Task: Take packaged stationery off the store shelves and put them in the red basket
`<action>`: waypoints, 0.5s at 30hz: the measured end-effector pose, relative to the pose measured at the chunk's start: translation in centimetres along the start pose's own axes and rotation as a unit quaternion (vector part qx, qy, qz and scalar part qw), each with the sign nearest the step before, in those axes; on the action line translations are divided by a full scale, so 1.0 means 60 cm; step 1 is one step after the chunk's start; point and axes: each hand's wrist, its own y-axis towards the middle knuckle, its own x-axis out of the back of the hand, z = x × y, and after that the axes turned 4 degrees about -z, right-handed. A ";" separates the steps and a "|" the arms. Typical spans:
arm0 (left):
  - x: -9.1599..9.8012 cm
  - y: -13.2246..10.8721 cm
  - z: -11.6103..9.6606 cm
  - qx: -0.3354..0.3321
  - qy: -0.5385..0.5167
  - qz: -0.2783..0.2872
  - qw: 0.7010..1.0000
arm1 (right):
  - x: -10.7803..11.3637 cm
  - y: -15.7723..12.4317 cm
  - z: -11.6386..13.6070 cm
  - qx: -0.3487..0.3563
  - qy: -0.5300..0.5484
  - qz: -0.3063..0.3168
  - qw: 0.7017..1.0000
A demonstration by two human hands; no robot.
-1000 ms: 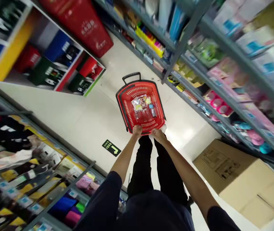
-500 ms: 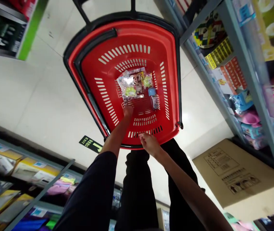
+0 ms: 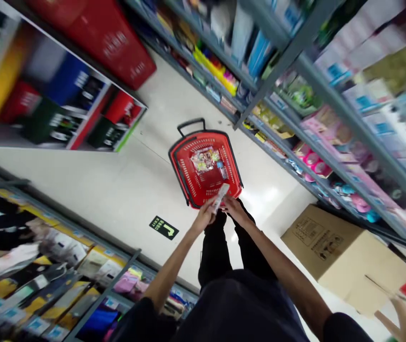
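Note:
A small whitish packet (image 3: 220, 195) is held in front of my body, above the near edge of the basket. My left hand (image 3: 206, 214) is closed on its lower left side. Beside its right side is my right hand (image 3: 234, 209), with fingers bent close to or against it; the exact contact is too small to tell. The red shopping basket (image 3: 207, 184) stands on the floor beyond both hands. Inside it lie shiny plastic packets (image 3: 203, 160) and a small blue-topped item (image 3: 220, 165).
Stocked shelves (image 3: 288, 114) run along the right, and more shelves (image 3: 63, 294) stand at lower left. A display (image 3: 92, 109) is at upper left. A cardboard box (image 3: 345, 256) sits at right, near another person's hand (image 3: 399, 318). A green exit sign (image 3: 164, 228) marks the floor.
My left hand has come up out of the basket and now holds the whitish packet. My right hand has joined it. The view has risen, so the basket looks smaller and farther away.

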 end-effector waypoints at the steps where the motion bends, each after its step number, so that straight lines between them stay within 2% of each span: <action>1: -0.019 -0.050 -0.027 0.014 -0.061 0.021 0.998 | 0.002 -0.039 0.036 -0.001 0.063 0.016 0.998; 3: -0.052 -0.139 -0.071 0.031 -0.152 0.069 0.986 | 0.005 -0.121 0.101 0.014 0.166 0.047 0.985; 5: -0.080 -0.209 -0.101 0.021 -0.162 0.103 0.981 | 0.012 -0.203 0.151 0.059 0.202 0.039 0.977; 8: -0.123 -0.278 -0.135 -0.050 -0.022 0.092 0.994 | 0.041 -0.320 0.193 0.140 0.190 -0.020 0.972; 10: -0.165 -0.307 -0.162 -0.110 0.095 0.083 0.986 | 0.077 -0.393 0.208 0.195 0.143 -0.059 0.969; 12: -0.228 -0.331 -0.196 -0.158 0.177 0.092 0.967 | 0.126 -0.464 0.220 0.244 0.079 -0.114 0.960; 15: -0.358 -0.370 -0.249 -0.215 0.237 0.137 0.937 | 0.218 -0.570 0.240 0.314 0.008 -0.207 0.927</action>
